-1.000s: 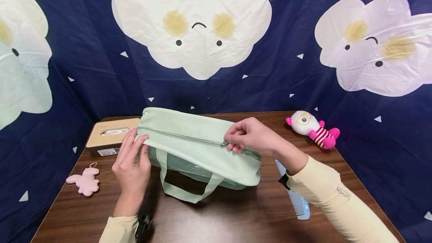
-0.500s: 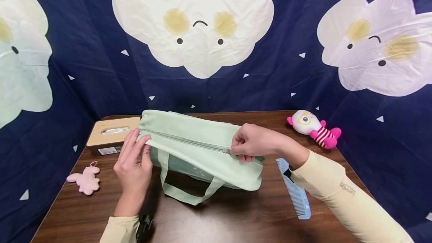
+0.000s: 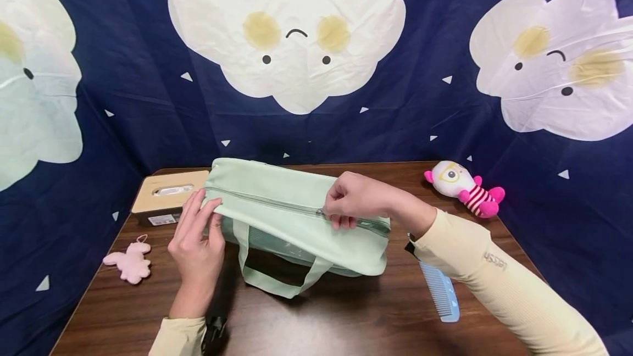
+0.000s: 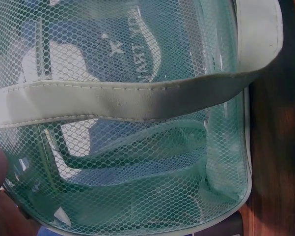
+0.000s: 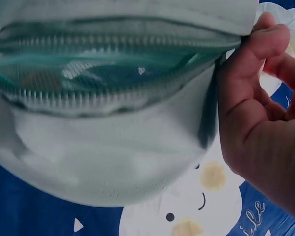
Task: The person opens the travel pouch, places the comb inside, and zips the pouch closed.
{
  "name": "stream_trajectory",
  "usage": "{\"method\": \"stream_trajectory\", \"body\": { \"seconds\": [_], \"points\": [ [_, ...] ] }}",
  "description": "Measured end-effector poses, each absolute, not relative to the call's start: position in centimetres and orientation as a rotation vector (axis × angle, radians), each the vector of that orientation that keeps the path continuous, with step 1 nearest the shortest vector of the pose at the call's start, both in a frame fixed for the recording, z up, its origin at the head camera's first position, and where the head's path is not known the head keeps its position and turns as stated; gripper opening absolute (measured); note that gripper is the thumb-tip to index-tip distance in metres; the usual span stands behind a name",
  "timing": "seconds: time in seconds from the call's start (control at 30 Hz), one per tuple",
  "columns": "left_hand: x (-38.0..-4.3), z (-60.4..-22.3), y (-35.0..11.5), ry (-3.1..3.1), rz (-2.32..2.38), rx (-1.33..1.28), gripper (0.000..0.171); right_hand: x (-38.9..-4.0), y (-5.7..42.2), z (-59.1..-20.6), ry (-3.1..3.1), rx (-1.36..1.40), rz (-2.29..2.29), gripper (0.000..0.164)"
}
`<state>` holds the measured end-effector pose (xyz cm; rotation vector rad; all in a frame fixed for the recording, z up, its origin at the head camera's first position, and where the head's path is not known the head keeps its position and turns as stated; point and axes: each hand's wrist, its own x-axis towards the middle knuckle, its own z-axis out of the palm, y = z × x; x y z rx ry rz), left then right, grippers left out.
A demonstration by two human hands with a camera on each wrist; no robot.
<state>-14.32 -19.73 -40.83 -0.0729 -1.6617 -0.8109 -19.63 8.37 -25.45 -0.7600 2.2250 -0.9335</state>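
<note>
A pale green zippered bag (image 3: 277,183) lies across the middle of the table. Its front side of clear plastic and mesh (image 4: 137,142) shows in the left wrist view, with a strap handle (image 4: 137,101) across it. My left hand (image 3: 198,251) grips the bag's left end, fingers on the top edge and thumb at the front. My right hand (image 3: 363,199) pinches the zipper pull, mostly hidden by the fingers, midway along the top. Right of that hand the zipper (image 5: 113,93) gapes, showing the green mesh inside.
A tissue box (image 3: 148,191) stands behind the left hand, near a pink plush charm (image 3: 132,265). At right are a blue comb (image 3: 440,293), partly under the right sleeve, and a pink-and-white plush toy (image 3: 465,185). A dark blue cloud-print cloth (image 3: 296,142) hangs behind the table.
My right hand moved slightly right and nearer, then back left with the zipper pull, exposing more of the parted zipper. The left hand keeps its hold on the bag's left end.
</note>
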Motion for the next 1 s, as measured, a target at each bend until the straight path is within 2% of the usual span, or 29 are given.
{"method": "stream_trajectory", "body": {
  "seconds": [0.4, 1.0],
  "points": [
    [-14.3, -40.8, -19.7, -1.662, -0.812, -0.059, 0.016, -19.9, 7.0, -25.4, 2.182, -0.681, -1.057, 0.025],
    [-14.2, -40.9, -19.5, -1.648, -0.818, -0.05, 0.014, -20.3, 3.0, -25.2, 2.227, -0.69, -1.009, 0.027]
  ]
}}
